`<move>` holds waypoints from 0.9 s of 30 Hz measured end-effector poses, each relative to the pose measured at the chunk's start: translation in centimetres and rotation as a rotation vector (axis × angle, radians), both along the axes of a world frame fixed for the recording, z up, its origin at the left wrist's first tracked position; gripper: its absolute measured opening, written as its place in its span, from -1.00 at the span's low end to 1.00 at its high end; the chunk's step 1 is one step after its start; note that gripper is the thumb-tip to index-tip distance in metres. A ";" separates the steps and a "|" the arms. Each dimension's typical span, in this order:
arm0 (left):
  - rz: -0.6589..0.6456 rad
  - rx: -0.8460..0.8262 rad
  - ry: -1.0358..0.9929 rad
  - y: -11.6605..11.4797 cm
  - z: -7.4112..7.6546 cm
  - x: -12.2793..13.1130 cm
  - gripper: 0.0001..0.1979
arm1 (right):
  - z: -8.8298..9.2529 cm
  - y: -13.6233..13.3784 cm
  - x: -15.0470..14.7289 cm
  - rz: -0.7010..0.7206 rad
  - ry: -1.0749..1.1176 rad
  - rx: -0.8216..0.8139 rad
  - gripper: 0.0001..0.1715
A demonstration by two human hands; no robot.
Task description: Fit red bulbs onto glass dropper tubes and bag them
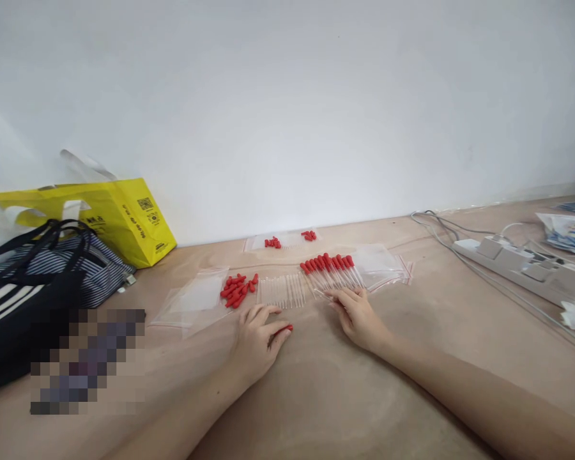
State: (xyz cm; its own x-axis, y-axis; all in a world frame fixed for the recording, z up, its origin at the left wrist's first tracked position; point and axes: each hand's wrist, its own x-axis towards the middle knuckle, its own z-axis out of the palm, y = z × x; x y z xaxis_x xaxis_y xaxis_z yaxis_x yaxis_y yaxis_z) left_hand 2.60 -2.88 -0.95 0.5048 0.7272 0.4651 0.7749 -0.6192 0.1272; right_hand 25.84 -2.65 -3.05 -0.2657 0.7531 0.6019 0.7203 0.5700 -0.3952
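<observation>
A small red rubber bulb (289, 328) is pinched between thumb and finger of my left hand (259, 337), its tip poking out. My right hand (358, 318) is closed on a thin clear dropper tube (322, 294), partly hidden by the fingers. Beyond that hand lie several droppers (333, 271) in a slanted row, red bulbs on their far ends. Between the hands and a little farther off, bare clear tubes (282, 291) lie side by side. A loose pile of red bulbs (238, 291) rests left of them, just past my left hand.
Clear zip bags (199, 297) lie at left, with another bag (376, 265) at right. More red bulbs (273, 243) sit on a bag near the wall. A yellow bag (144, 223) and dark striped bag (100, 262) stand left. A power strip (512, 262) with cables lies right.
</observation>
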 end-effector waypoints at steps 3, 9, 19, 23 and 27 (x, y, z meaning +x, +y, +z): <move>0.036 -0.027 -0.029 -0.1 0.2 0.4 -0.86 | 0.3 -0.3 -0.9 0.078 -0.071 -0.036 -0.75; 0.064 -0.081 -0.073 -0.6 0.2 0.4 -0.88 | 0.7 -1.0 -2.1 0.186 -0.121 -0.082 -0.78; 0.011 -0.034 -0.123 -0.9 0.2 0.5 -0.86 | 0.4 -1.3 -2.9 0.240 -0.091 -0.025 -0.76; 0.005 -0.043 -0.155 -0.9 0.2 0.5 -0.86 | 0.4 -1.4 -3.0 0.279 -0.083 -0.002 -0.74; -0.028 -0.061 -0.141 -0.9 0.2 0.4 -0.86 | 0.6 -1.1 -2.7 0.300 -0.140 0.045 -0.72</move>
